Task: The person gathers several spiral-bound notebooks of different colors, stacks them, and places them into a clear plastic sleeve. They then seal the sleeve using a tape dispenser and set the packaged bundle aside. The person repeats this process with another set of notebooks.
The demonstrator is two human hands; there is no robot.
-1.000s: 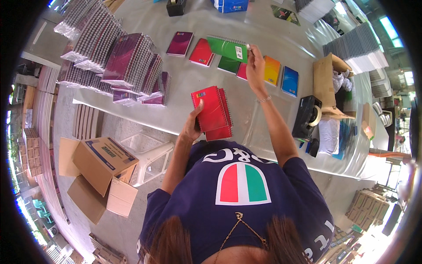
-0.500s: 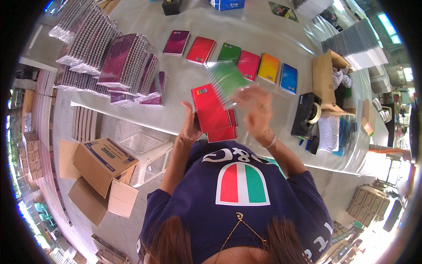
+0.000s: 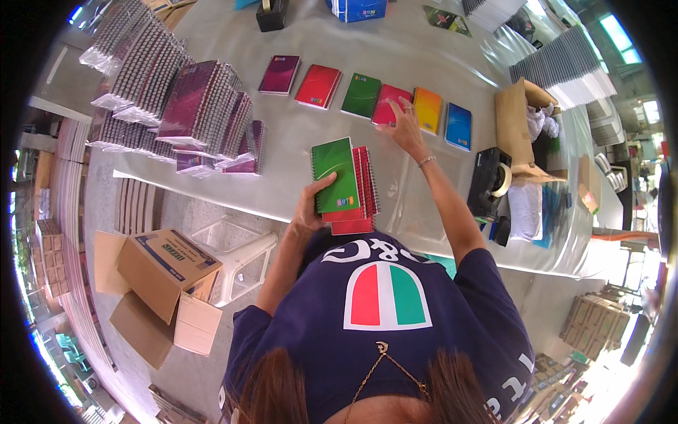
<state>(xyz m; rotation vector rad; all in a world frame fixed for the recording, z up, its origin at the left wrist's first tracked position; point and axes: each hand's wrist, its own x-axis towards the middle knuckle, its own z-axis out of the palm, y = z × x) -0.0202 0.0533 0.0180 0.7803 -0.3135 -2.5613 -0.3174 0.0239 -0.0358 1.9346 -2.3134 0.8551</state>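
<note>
A stack of small spiral-bound notebooks is held in the left hand (image 3: 311, 205), pinched with the thumb laid on top and the other fingers hidden beneath. The stack is topped by a green-covered notebook with a wire spiral (image 3: 335, 161), and red-covered notebooks (image 3: 353, 227) are fanned out under it, their edges shown on the side toward the right hand (image 3: 404, 131).

The right hand is stretched out farther from the body, its fingers spread over a pinkish-red spiral notebook (image 3: 390, 97) lying on the table; whether the cover is touched cannot be told. Just left of that hand, a dark green notebook (image 3: 361, 93) is seen, followed farther left by a bright red one (image 3: 318, 85) and a purple one (image 3: 280, 73). Just to its right, a yellow-orange notebook (image 3: 429, 107) is placed, then a blue one (image 3: 459, 126). Well left of the left hand, plastic-wrapped purple notebooks (image 3: 189, 99) are piled. Right of the right forearm, a black tape dispenser (image 3: 484, 184) is set.
</note>
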